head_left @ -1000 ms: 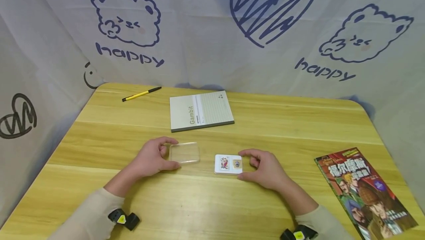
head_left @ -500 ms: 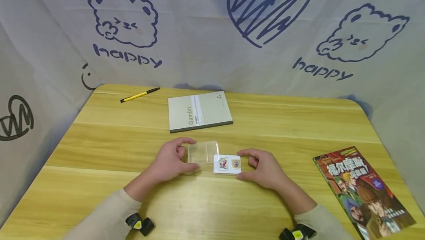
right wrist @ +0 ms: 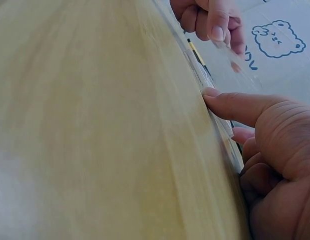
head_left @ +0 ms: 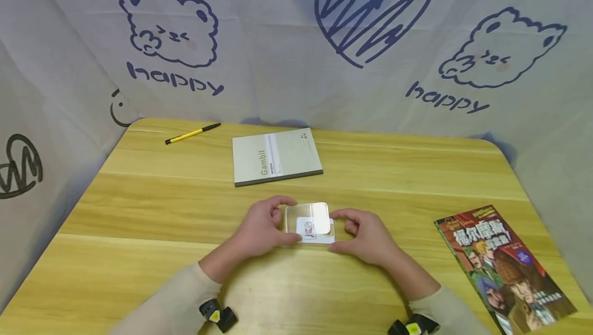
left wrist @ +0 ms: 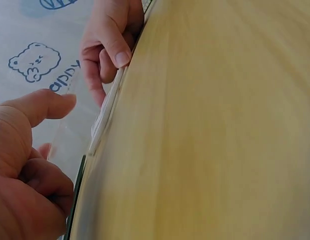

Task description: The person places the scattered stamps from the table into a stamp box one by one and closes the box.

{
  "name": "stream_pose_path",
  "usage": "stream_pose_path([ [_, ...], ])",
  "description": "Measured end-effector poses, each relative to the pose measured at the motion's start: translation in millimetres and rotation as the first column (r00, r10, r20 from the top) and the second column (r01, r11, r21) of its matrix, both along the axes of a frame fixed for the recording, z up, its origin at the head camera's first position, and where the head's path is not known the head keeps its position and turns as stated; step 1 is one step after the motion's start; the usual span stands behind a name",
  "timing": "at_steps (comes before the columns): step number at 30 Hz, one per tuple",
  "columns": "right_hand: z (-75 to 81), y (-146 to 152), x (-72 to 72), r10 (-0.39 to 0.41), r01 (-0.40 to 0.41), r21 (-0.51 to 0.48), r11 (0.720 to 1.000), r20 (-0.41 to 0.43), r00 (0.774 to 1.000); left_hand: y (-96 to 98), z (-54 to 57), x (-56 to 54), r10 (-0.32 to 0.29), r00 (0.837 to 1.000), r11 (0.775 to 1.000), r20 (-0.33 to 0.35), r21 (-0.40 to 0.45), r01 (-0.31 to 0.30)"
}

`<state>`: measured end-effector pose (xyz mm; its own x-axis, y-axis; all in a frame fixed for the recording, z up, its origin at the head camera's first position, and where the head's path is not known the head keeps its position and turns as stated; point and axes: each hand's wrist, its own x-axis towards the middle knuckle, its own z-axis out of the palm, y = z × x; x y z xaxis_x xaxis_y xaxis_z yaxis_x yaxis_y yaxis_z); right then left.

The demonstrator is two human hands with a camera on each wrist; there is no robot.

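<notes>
My left hand (head_left: pixel 264 226) pinches a clear plastic lid (head_left: pixel 295 212) by its left end, thumb on the near edge and a finger on the far edge. Beneath the lid, a shallow white case (head_left: pixel 319 240) lies flat on the table, with small printed pictures showing dimly through the plastic. Thumb and index finger of my right hand (head_left: pixel 370 237) grip the case's right end. In the right wrist view the lid (right wrist: pixel 240 70) is tilted and raised above the case. Seen edge-on in the left wrist view, the case (left wrist: pixel 107 110) is thin.
Behind the hands lies a grey notebook (head_left: pixel 296 155) marked Gambit. A yellow and black pen (head_left: pixel 192 133) is at the back left of the wooden table (head_left: pixel 139 211). A comic-style book (head_left: pixel 505 268) lies at the right. A printed cloth (head_left: pixel 273 77) hangs behind.
My left hand has carried the clear lid rightward from beside the white case to over it. My right hand has kept its grip on the case in nearly the same place.
</notes>
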<state>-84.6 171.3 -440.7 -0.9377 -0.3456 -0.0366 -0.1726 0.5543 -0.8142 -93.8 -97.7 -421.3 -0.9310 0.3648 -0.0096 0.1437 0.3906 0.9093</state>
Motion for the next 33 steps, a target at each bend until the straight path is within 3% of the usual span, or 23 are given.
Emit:
stream_pose_path([
  [19, 0.0, -1, -0.4, -0.006, 0.006, -0.001, 1.0, 0.019, 1.0, 16.7, -8.1, 0.5, -0.043, 0.997, 0.995, 0.057, -0.09, 0.048],
  [33, -0.2, 0, 0.2, -0.014, 0.014, -0.003, 1.0, 0.031, 0.999, 17.2, -9.9, -1.6, -0.065, 0.997, 0.99, 0.043, -0.124, 0.07],
])
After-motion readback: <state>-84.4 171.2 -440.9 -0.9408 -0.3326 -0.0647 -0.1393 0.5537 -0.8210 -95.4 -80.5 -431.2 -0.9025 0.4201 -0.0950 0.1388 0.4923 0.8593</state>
